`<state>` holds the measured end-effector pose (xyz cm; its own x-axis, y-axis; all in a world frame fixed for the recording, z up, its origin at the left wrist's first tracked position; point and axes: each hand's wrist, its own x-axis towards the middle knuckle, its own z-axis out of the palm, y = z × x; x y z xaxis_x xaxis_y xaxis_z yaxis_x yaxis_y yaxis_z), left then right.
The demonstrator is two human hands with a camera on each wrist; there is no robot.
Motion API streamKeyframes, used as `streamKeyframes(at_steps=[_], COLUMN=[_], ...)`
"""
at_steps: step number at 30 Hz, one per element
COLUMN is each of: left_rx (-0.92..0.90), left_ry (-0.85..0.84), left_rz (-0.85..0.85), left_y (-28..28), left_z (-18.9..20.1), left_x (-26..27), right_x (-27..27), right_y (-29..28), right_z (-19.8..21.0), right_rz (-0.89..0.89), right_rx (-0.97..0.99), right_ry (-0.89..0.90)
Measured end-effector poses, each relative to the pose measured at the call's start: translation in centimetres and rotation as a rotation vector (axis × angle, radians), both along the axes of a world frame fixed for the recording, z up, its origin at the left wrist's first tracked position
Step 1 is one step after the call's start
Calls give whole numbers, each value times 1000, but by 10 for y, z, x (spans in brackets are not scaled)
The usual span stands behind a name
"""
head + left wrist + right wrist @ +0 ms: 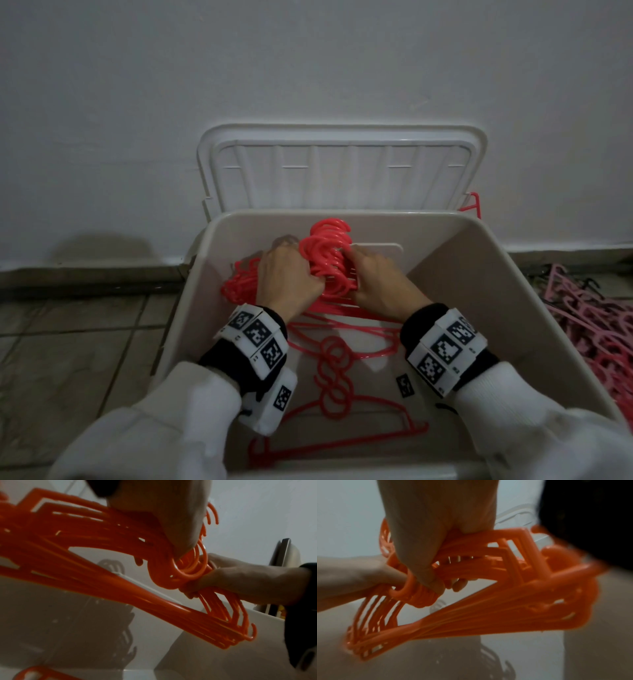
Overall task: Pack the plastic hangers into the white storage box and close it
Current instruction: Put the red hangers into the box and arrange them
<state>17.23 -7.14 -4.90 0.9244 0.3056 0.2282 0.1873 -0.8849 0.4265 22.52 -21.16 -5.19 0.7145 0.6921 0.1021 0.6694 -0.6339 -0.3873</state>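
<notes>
The white storage box [479,291] stands open on the floor, its lid [342,171] leaning back against the wall. Both my hands are inside it, holding one thick bundle of red plastic hangers [327,253] near the hooks. My left hand [287,277] grips the bundle from the left and my right hand [380,281] from the right. In the left wrist view the left hand [163,513] wraps the bundle [85,555] and the right hand [240,582] clasps the hook rings. In the right wrist view the right hand [428,527] curls round the bundle [488,601], with the left hand [351,577] beside it.
A few loose red hangers [335,370] lie flat on the box bottom under my wrists. A pile of pink hangers [596,329] lies on the tiled floor right of the box. One red hanger [474,205] sticks up behind the box's right rear corner.
</notes>
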Motion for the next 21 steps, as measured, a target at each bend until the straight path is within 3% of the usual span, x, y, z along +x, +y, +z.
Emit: streamKeyframes(at_steps=[6, 11, 18, 21], left_rx=[1, -107, -593, -654], left_ry=[37, 79, 396, 395], left_rz=[-7, -170, -427, -420], left_y=[0, 4, 5, 4], left_z=[8, 5, -5, -8], left_x=[-6, -4, -1, 2], right_x=[-4, -9, 9, 13], right_y=[3, 3, -18, -16], right_z=[2, 6, 18, 6], right_rz=[-107, -145, -27, -17], right_rx=[-136, -244, -300, -253], right_ry=[-137, -134, -58, -65])
